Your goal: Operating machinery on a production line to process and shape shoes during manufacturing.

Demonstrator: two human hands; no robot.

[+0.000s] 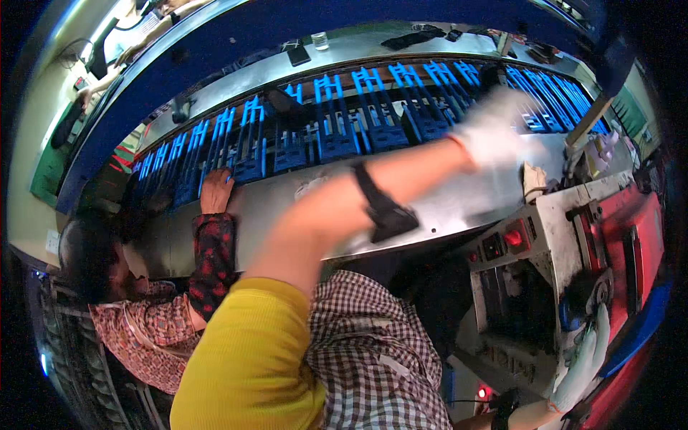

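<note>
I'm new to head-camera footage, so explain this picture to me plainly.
There is no robot here: a person works by hand. A wide fisheye camera on their head looks down, so straight edges bend. The yellow-sleeved left arm stretches across a metal worktop; its white-gloved left hand is blurred, so I can't tell if it holds anything. The gloved right hand is low beside a red-and-grey machine; its grip is unclear. Blue forked parts stand in a row behind the worktop. Beyond lies a dark flat object near a clear cup. A co-worker's hand is at left.
</note>
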